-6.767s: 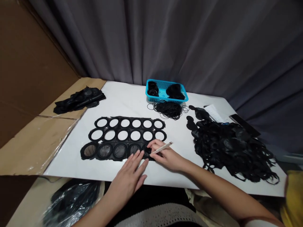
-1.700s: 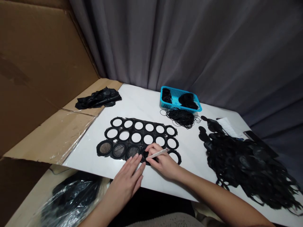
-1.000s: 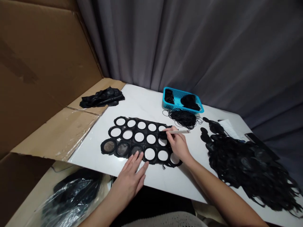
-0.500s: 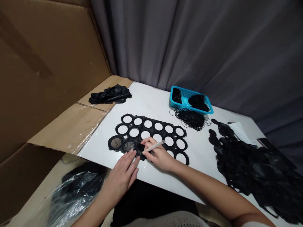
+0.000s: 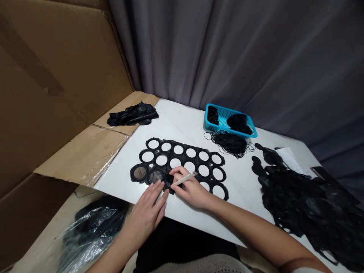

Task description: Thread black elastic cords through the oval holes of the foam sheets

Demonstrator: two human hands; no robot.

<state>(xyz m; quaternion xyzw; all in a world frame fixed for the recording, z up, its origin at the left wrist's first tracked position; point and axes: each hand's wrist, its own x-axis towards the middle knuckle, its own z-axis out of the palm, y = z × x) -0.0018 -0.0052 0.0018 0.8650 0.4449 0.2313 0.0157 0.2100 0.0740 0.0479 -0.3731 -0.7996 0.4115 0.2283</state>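
Observation:
A black sheet of joined rings (image 5: 184, 151) lies flat on the white table, in three rows. White shows through the rings of the two far rows. In the front row, the two leftmost rings, with a dark film disc (image 5: 140, 173) in the end one, are filled; white shows in those at the right. My left hand (image 5: 146, 206) lies flat with fingers stretched on the sheet's front edge. My right hand (image 5: 192, 191) grips a thin, flat, pale stick-like tool (image 5: 184, 178), its fingertips at the third front ring. Those fingers partly hide the ring and something black there.
A blue basket (image 5: 207, 120) holding black pieces stands at the back. Thin black loops (image 5: 229, 143) lie before it. A large pile of black scraps (image 5: 313, 212) covers the right side. Folded black sheets (image 5: 133, 115) rest at left by a cardboard wall (image 5: 65, 72).
Over the earlier frames, the dark discs vanish from the front row's right-hand rings. My right hand went out over the sheet, then back to the third ring. The view swung left.

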